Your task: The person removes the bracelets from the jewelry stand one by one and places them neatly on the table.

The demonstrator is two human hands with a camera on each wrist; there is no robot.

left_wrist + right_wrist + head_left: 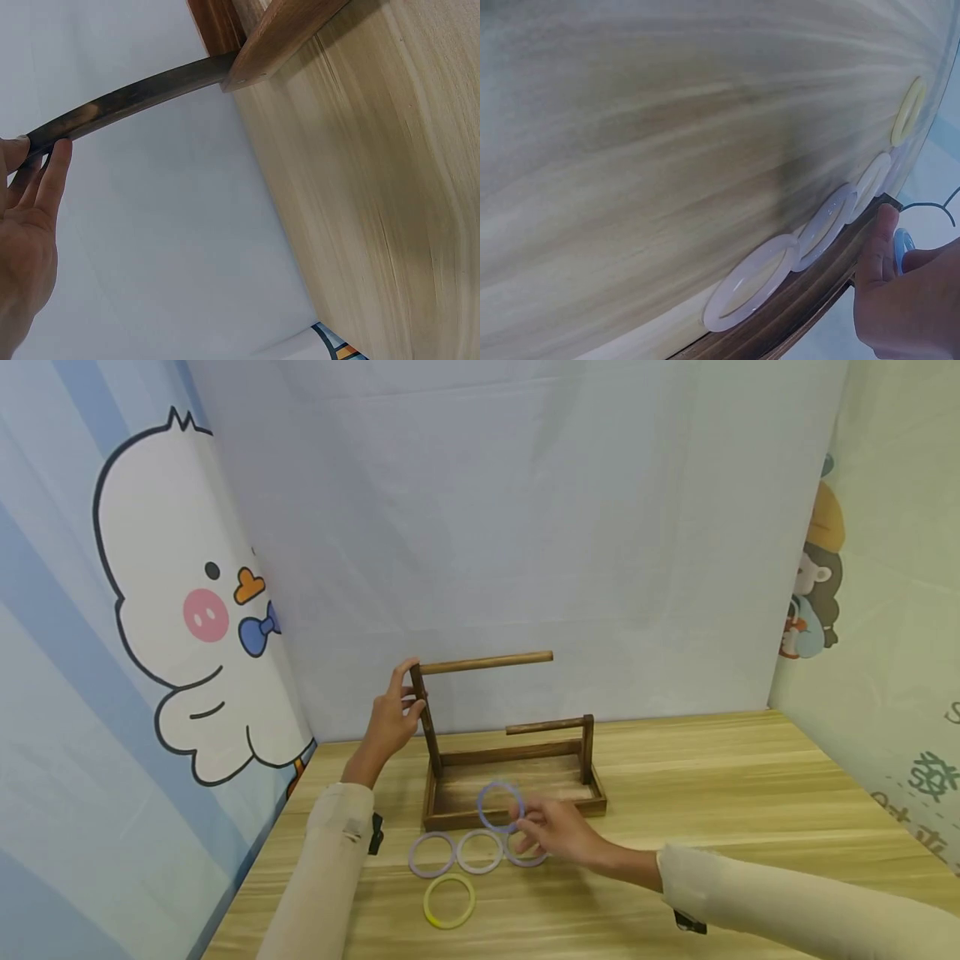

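Pinching the blue ring (500, 807) between my right thumb and fingers (875, 251), I hold it upright just above the front edge of the wooden rack (512, 777). It looks like a thin, stiff hoop of glassy plastic or stone, light to lift but smooth, so I judge it could slip or chip if dropped; a pinch across the band, as my right hand (558, 833) has it, seems the sound place to hold.

My left hand (392, 720) steadies the rack's tall post (425, 718), fingers (49, 180) nearly straight and laid against the dark wood, thumb on the far side. The rack feels like the heavy, rigid piece here.

Its shallow tray (525, 783) appears to hold nothing, and both its rods, the upper rod (486, 662) and the lower rod (545, 725), are bare. On the table (750, 793) just in front of the tray lie three pale rings in a row (478, 852), one partly under my right hand, with a yellow ring (449, 901) nearer to me.
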